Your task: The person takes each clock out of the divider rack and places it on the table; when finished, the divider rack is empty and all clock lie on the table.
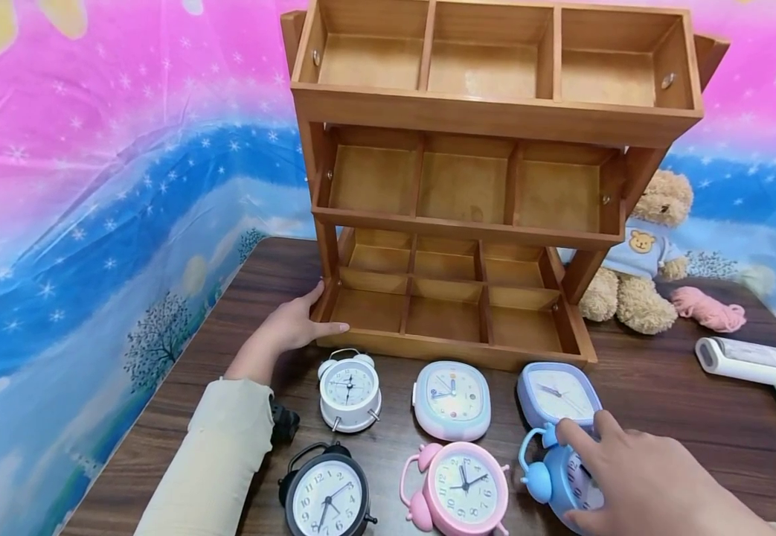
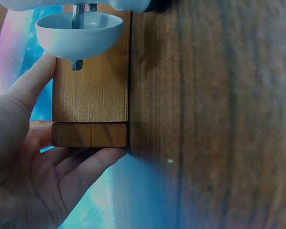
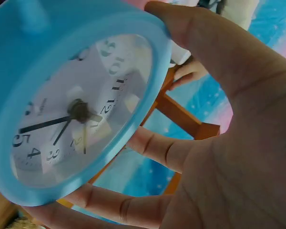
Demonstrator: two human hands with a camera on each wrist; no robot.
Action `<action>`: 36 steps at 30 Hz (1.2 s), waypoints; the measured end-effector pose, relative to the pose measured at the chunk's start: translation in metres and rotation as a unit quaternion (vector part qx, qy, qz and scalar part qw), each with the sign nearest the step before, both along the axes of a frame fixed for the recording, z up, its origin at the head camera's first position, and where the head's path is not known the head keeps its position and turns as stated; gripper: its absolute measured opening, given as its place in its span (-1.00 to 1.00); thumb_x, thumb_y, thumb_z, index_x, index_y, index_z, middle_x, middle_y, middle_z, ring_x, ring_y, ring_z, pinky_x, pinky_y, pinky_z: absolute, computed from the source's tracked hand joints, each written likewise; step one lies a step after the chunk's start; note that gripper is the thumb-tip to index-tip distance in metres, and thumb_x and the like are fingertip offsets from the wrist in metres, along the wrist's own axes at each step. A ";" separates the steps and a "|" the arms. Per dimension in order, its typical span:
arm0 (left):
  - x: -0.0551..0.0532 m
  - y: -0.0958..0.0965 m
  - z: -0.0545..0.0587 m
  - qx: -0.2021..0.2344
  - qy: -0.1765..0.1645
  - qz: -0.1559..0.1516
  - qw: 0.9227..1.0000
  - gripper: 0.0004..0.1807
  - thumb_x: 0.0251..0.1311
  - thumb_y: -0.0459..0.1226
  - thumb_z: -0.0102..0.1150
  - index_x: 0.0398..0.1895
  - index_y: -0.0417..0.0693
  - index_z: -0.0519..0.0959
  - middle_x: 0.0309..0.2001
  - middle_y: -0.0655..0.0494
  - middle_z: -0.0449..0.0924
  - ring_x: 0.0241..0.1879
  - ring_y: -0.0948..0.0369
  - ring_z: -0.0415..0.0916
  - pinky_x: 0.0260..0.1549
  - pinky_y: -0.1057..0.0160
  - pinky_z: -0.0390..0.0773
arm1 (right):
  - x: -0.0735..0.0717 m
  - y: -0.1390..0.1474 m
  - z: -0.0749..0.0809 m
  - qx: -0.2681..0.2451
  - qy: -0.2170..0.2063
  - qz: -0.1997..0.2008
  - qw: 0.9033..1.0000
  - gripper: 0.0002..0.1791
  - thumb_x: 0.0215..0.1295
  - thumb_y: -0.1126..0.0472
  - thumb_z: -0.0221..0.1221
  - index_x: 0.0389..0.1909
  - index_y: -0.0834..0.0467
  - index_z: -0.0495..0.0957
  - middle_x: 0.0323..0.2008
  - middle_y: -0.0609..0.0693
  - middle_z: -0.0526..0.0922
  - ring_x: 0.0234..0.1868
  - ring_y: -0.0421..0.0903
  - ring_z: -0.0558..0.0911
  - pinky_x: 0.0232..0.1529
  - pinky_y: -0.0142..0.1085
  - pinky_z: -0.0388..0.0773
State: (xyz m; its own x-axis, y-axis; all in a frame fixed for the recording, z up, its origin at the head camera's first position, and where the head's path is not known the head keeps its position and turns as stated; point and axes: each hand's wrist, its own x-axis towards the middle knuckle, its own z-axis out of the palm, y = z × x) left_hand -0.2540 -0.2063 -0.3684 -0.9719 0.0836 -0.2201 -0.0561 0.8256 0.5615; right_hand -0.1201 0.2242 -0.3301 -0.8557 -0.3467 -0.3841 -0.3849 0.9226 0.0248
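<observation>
My left hand (image 1: 295, 321) grips the lower left corner of a three-tier wooden shelf (image 1: 495, 115), its thumb along the front; in the left wrist view the fingers bend around the wood's edge. In my right hand (image 1: 655, 476) is a light blue twin-bell alarm clock (image 1: 565, 476), tilted, with fingers and thumb on its rim in the right wrist view. Behind that clock lies a periwinkle square clock (image 1: 558, 394). Left of it are a pale blue and white clock (image 1: 452, 400) and a white twin-bell clock (image 1: 350, 391). A pink twin-bell clock (image 1: 466, 487) and a black one (image 1: 329, 495) lie nearer me.
The shelf's divided compartments hold nothing. At the right, a teddy bear (image 1: 649, 253) sits beside pink yarn (image 1: 707, 309), with a white T-shaped tool (image 1: 756, 357) nearer the table's side. A patterned cloth (image 1: 126, 149) hangs behind the dark wooden table (image 1: 662, 387).
</observation>
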 end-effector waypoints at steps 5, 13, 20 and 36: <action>0.001 0.001 0.001 0.002 0.001 -0.001 1.000 0.08 0.28 0.14 0.20 0.61 -0.06 -0.22 0.48 -0.36 0.04 0.42 -0.28 0.10 0.33 -0.22 0.17 | 0.000 0.005 -0.009 -0.014 -0.036 -0.010 0.999 -0.01 -0.18 -0.47 0.38 0.27 -0.05 0.39 0.07 0.34 0.48 -0.42 0.05 0.60 -0.46 0.07 0.57; 0.001 -0.001 0.001 0.003 0.001 -0.004 1.000 0.08 0.28 0.15 0.20 0.61 -0.06 -0.21 0.48 -0.37 0.04 0.41 -0.28 0.10 0.33 -0.22 0.17 | 0.001 0.002 -0.017 -0.032 -0.085 -0.014 0.996 -0.07 -0.26 -0.46 0.43 0.13 -0.10 0.37 -0.06 0.18 0.49 -0.46 -0.02 0.56 -0.51 0.07 0.57; -0.001 0.001 -0.001 0.003 -0.001 -0.010 1.000 0.08 0.28 0.15 0.19 0.61 -0.06 -0.22 0.48 -0.37 0.04 0.42 -0.29 0.09 0.33 -0.24 0.16 | 0.006 0.001 -0.021 -0.028 -0.080 -0.009 0.996 -0.09 -0.31 -0.46 0.45 0.07 -0.15 0.35 -0.15 0.08 0.45 -0.49 -0.08 0.48 -0.55 -0.03 0.57; 0.000 -0.005 -0.012 0.001 -0.013 -0.001 1.000 0.10 0.25 0.17 0.21 0.61 -0.07 -0.20 0.48 -0.38 0.05 0.41 -0.29 0.11 0.31 -0.26 0.18 | 0.008 -0.007 -0.026 -0.043 -0.088 -0.016 0.995 -0.01 -0.28 -0.47 0.44 0.21 -0.12 0.38 -0.12 0.04 0.48 -0.39 -0.05 0.53 -0.44 0.04 0.60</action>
